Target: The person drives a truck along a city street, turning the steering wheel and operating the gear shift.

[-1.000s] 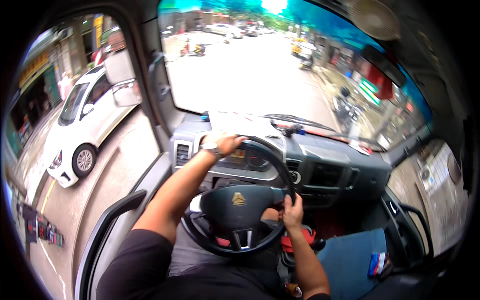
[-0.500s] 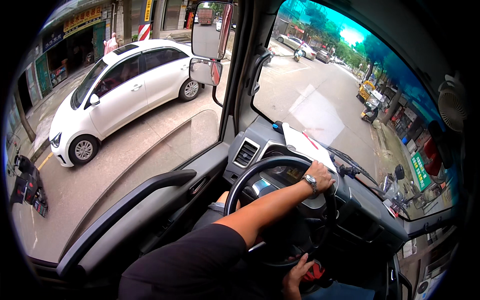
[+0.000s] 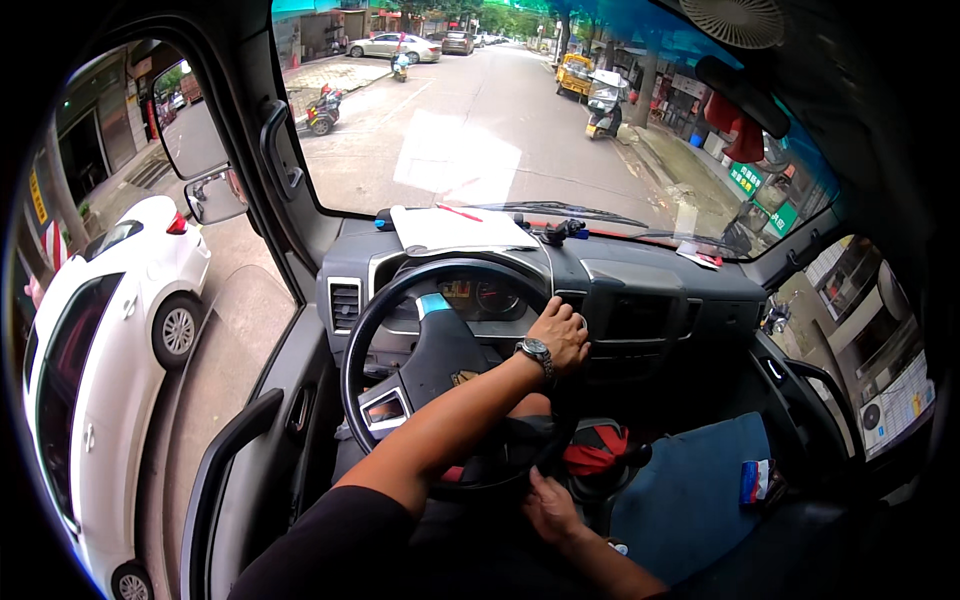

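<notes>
I sit behind a black steering wheel point(image 3: 354, 365). My left arm reaches across the wheel, and my left hand point(image 3: 561, 336) is closed round the upper right of its rim. A metal wristwatch point(image 3: 536, 350) is on that wrist. Down at the lower right of the rim is my right hand point(image 3: 551, 506), its fingers curled against the wheel and partly hidden by it. Past the wheel, the instrument cluster point(image 3: 480, 293) shows lit displays. White papers point(image 3: 455, 231) with a red pen point(image 3: 458, 213) lie on top of the dashboard.
A white car point(image 3: 130, 320) stands close outside the left window, below the side mirrors point(image 3: 190, 125). Ahead, the road point(image 3: 470, 110) has a parked three-wheeler point(image 3: 605, 100), a yellow vehicle point(image 3: 574, 74) and a scooter rider point(image 3: 400, 66). A red-and-black item point(image 3: 597, 447) sits right of the wheel.
The view has swung from the left window toward the windscreen. Outside, the white car has shifted to the left edge. Both hands remain at the wheel.
</notes>
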The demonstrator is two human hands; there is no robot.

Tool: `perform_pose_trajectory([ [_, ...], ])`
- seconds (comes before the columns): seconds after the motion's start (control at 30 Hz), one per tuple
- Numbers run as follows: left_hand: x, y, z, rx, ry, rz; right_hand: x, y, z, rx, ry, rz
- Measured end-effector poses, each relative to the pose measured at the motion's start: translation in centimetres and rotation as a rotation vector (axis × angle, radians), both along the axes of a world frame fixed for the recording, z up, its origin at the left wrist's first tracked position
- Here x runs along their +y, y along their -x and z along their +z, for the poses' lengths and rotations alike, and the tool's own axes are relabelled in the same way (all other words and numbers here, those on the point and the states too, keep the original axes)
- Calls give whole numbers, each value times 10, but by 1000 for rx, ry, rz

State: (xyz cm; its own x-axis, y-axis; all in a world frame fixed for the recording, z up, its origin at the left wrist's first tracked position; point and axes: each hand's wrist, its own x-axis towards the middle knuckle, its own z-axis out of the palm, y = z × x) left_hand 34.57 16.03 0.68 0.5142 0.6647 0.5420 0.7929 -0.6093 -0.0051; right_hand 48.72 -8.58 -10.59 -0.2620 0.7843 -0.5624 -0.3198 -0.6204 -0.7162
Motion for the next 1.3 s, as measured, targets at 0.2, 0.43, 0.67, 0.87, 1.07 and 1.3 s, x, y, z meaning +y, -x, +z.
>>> perform_pose_trajectory([
  [0.2,-7,-7,-13,-31,-34,-132,64,-20,19,44,-404,-151],
  [0.43,23,102,58,125,226,360,150,-13,10,-273,-657,-159],
  [0.67,-68,244,48,-233,459,695,202,-16,47,-494,-807,-81],
  [0.87,-118,241,16,-499,312,754,228,-15,67,-563,-921,-16],
  [1.07,-118,236,18,-429,260,797,230,-20,47,-450,-916,-34],
  [1.3,-94,232,34,-294,231,764,213,-21,22,-442,-890,-141],
])
